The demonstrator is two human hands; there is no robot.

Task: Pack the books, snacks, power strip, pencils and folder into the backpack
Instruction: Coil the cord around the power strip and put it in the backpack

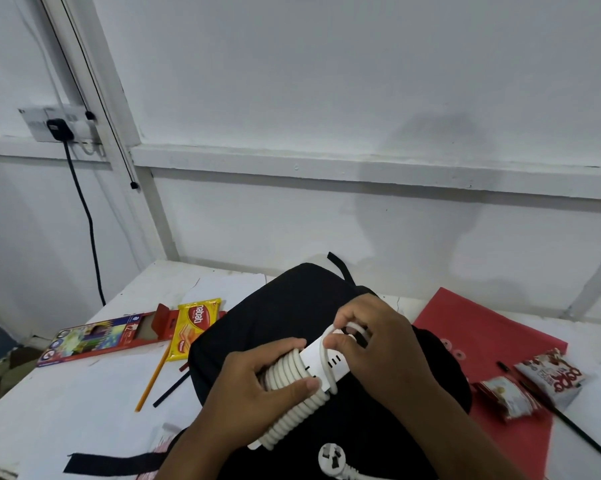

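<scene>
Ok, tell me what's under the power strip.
The black backpack lies under the power strip, which both hands hold above it, its cord coiled round it. Whether the strip touches the backpack is hidden by the left hand and right hand.

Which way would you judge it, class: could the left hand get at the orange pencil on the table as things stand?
Probably not yet. The left hand grips the power strip and its coiled cord over the backpack. The orange pencil lies bare on the table to its left, nothing covering it, so once freed the way looks open.
</scene>
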